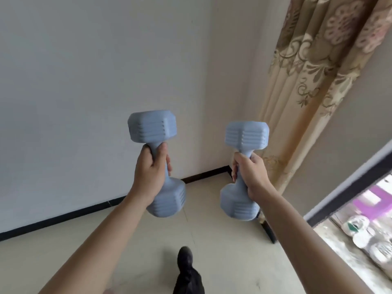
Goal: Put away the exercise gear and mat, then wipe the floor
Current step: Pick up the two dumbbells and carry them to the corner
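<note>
From the head view: gripping the left dumbbell (148,126) by its handle in the left hand (151,169) and the right dumbbell (246,135) likewise in the right hand (250,174), both upright above the floor (212,234) near its far corner beside the curtain (307,85). Probably early on: gear not yet put down, no mat or cloth in sight, wiping apparently not begun.

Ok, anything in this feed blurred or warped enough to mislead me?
Head view: left dumbbell and right dumbbell, in left hand and right hand, read sharp; the window scene is smeared and bright; the wide lens slants the curtain; soft light, no glare.
</note>
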The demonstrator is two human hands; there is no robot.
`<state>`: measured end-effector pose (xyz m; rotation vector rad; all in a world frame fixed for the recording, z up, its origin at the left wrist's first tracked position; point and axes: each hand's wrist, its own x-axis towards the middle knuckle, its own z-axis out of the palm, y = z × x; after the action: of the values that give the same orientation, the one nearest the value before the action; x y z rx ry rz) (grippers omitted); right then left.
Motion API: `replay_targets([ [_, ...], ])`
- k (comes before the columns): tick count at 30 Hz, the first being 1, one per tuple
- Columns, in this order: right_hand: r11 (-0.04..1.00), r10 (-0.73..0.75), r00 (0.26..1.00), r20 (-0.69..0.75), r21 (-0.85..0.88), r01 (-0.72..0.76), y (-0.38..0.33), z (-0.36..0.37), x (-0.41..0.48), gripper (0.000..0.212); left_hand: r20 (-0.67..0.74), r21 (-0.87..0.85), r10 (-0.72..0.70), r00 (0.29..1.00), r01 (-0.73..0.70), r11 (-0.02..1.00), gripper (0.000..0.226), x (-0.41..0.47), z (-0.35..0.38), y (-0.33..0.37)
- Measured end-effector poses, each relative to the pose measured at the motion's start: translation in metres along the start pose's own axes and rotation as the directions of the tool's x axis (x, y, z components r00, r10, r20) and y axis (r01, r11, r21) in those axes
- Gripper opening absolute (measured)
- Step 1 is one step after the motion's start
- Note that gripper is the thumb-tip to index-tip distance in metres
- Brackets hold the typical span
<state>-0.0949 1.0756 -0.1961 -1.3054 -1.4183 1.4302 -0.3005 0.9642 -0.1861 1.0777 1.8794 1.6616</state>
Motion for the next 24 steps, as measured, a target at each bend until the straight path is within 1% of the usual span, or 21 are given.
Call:
replay_targets([
  [3, 0.999, 0.011, 0.999, 0.030, -0.033, -0.010, 0.002, 0.023, 0.082, 0.010, -0.021, -0.013, -0.025, 0.999, 0.025, 1.000, 0.036, 0.067, 0.028, -0.033],
  [8, 0.993, 0.071, 0.996, 0.063, -0.096, -0.065, -0.005, 0.052, 0.215, 0.010, -0.003, -0.018, -0.114, 0.993, 0.114, 0.993, 0.035, 0.187, 0.077, -0.072],
  [12, 0.983, 0.105, 0.991, 0.086, -0.157, -0.091, -0.009, 0.052, 0.300, 0.015, 0.006, -0.016, -0.190, 0.982, 0.190, 0.982, 0.033, 0.269, 0.119, -0.086],
  [15, 0.981, 0.141, 0.985, 0.098, -0.145, -0.126, -0.002, 0.043, 0.362, 0.018, 0.001, 0.018, -0.236, 0.972, 0.236, 0.972, 0.033, 0.317, 0.153, -0.104],
  [19, 0.973, 0.211, 0.969, 0.128, -0.127, -0.195, 0.032, 0.034, 0.455, 0.016, -0.035, 0.093, -0.299, 0.954, 0.301, 0.949, 0.031, 0.366, 0.206, -0.147],
  [21, 0.963, 0.253, 0.955, 0.156, -0.135, -0.233, 0.058, 0.035, 0.500, 0.018, -0.092, 0.116, -0.352, 0.932, 0.361, 0.925, 0.031, 0.382, 0.234, -0.179],
  [24, 0.938, 0.322, 0.932, 0.167, -0.186, -0.291, 0.109, 0.043, 0.555, 0.016, -0.102, 0.111, -0.463, 0.880, 0.473, 0.874, 0.034, 0.397, 0.270, -0.235],
])
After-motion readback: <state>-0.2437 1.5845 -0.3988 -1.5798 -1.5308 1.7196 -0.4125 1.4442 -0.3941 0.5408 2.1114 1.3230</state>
